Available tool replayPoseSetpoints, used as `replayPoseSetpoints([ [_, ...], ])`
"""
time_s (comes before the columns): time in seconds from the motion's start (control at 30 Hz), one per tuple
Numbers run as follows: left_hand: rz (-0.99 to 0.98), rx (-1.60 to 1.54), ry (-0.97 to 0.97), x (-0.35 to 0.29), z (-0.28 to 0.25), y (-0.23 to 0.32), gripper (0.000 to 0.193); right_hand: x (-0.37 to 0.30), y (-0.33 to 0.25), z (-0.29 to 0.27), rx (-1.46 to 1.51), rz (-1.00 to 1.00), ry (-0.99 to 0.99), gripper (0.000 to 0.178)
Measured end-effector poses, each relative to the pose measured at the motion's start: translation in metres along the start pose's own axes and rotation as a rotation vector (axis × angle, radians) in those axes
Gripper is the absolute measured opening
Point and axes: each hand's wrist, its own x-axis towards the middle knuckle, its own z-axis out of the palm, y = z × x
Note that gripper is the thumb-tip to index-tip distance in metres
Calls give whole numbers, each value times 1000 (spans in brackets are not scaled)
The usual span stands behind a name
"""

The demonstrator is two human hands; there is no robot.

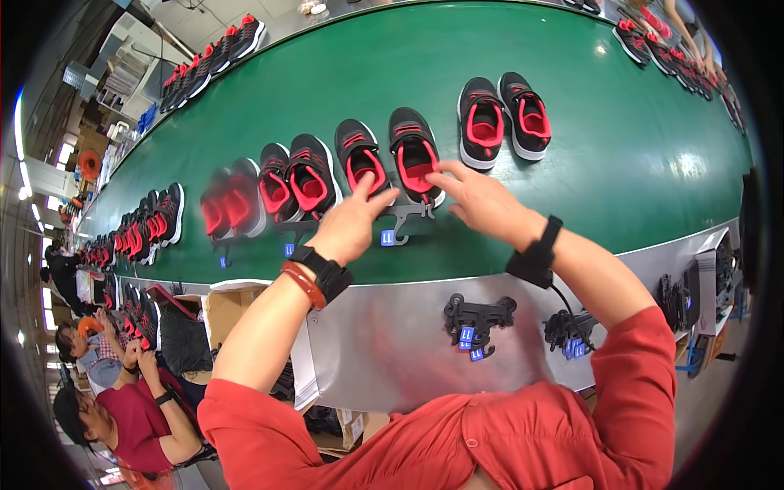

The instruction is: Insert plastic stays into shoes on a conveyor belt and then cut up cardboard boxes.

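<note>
A pair of black sneakers with red lining lies in front of me: the left shoe [357, 145] and the right shoe [411, 131], toes pointing away. Between their heels is a dark plastic shoe hanger [403, 214] with a blue tag. My left hand [349, 222] is at the left shoe's heel, one fingertip at the collar, thumb and finger spread apart. My right hand [483, 200] reaches the right shoe's heel with its fingertips; its thumb stands apart. Neither hand visibly grips anything. A finished-looking pair [306, 173] with a hanger sits just left.
The shoes rest on a green conveyor belt [572, 196]. Another pair [482, 122] stands to the right, more at the left. Tagged hangers lie in piles [478, 322] on the metal ledge [384, 343] before me. Co-workers [135, 408] sit at the left; another person's arm [690, 33] shows far right.
</note>
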Motion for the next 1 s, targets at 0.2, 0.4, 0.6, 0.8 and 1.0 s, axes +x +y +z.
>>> replayPoseSetpoints([
  [0.2,278,-16,480,37,-11,35,36,-94,-46,-25,89,24,-453,29],
  [0.4,301,9,411,111,16,87,41,-135,-44,-13,-88,-1,-453,26],
  [0.6,389,-75,382,144,34,80,18,-139,-24,-21,99,155,-470,18],
  [0.8,519,-180,340,114,56,82,10,-119,15,-42,1015,834,-22,25],
  [1.0,427,-228,361,90,69,88,14,-105,20,-34,1024,776,72,39],
])
